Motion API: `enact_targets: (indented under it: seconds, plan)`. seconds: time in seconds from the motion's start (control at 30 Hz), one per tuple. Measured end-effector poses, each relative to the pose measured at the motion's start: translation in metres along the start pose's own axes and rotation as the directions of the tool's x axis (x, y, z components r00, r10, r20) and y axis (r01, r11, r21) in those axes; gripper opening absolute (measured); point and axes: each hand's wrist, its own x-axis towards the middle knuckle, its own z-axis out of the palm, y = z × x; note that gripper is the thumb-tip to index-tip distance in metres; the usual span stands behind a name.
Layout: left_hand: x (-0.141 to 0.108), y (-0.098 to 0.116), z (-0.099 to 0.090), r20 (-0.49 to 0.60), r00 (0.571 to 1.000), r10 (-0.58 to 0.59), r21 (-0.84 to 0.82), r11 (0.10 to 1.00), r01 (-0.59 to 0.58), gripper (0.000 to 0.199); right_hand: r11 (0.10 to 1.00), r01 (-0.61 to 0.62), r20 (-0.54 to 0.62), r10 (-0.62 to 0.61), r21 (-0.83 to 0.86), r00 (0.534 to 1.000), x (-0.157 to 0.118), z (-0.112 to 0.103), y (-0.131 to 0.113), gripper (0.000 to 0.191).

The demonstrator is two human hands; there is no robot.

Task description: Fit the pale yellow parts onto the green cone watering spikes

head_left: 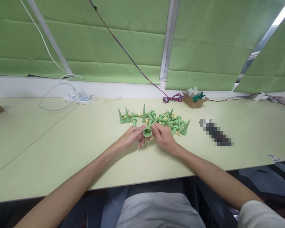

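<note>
Between my hands is a green plastic spike [147,132], its round, hollow end turned toward me. My left hand [133,135] grips it from the left with thumb and fingers. From the right, my right hand [164,136] pinches the same piece near its rim. Just beyond the hands lies a pile of green spikes [174,121] with small yellow parts among them. Several spikes stand point up, among them a tall one [144,114] behind my hands and one [185,128] at the pile's right end.
A small cardboard box [194,103] with plastic and green material stands at the back right, beside a coiled cable [173,98]. A power strip [82,100] lies at the back left. A blurred dark object [217,133] is on the right.
</note>
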Motion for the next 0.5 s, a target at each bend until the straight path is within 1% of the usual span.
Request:
enact_targets:
  seconds: [0.07, 0.13, 0.23, 0.4, 0.5]
  plan:
    - [-0.002, 0.0, -0.002, 0.004, 1.0, 0.028, 0.055, 0.998, -0.028, 0.053, 1.0, -0.001, 0.002, 0.001, -0.011, 1.0, 0.0, 0.0, 0.0, 0.036]
    - [-0.004, 0.002, -0.003, -0.009, 0.998, 0.068, 0.143, 0.987, -0.066, 0.049, 1.0, -0.011, 0.007, 0.011, -0.026, 1.0, 0.0, 0.0, 0.001, 0.037]
    - [-0.007, 0.007, -0.001, -0.04, 0.988, 0.146, 0.286, 0.949, -0.129, 0.042, 0.999, -0.029, 0.016, 0.029, -0.04, 0.999, 0.0, 0.0, 0.003, 0.039]
    - [-0.009, 0.01, 0.005, -0.078, 0.957, 0.278, 0.411, 0.884, -0.223, 0.029, 0.998, -0.043, 0.01, 0.044, -0.054, 0.999, 0.0, 0.0, 0.004, 0.039]
    - [-0.007, 0.009, 0.006, -0.088, 0.926, 0.367, 0.504, 0.818, -0.277, 0.024, 0.996, -0.053, 0.009, 0.054, -0.076, 0.998, 0.001, 0.0, 0.005, 0.04]
